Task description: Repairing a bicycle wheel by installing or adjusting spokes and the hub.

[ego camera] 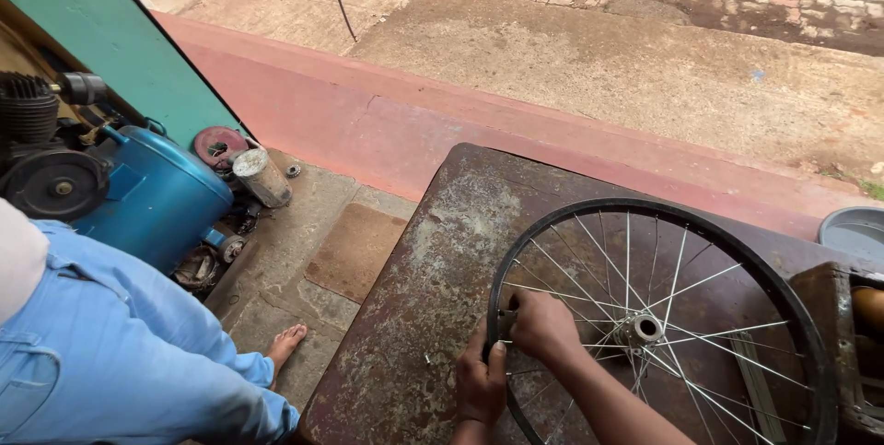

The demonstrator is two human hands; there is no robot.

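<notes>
Rusty metal table point(433, 251) carries a bicycle wheel point(658, 316) lying flat, its hub point(642, 328) to the right of both hands. From the head view, the left hand point(481, 382) grips the black rim point(495, 298) at its near left edge, fingers curled over it. The right hand point(543, 323) sits just above, closed over the rim and spokes point(589, 279) at the same spot; whether it pinches a small tool I cannot tell. Both hands are close together. A person in blue trousers point(120, 344) stands barefoot at left, beside a blue compressor tank point(152, 192).
</notes>
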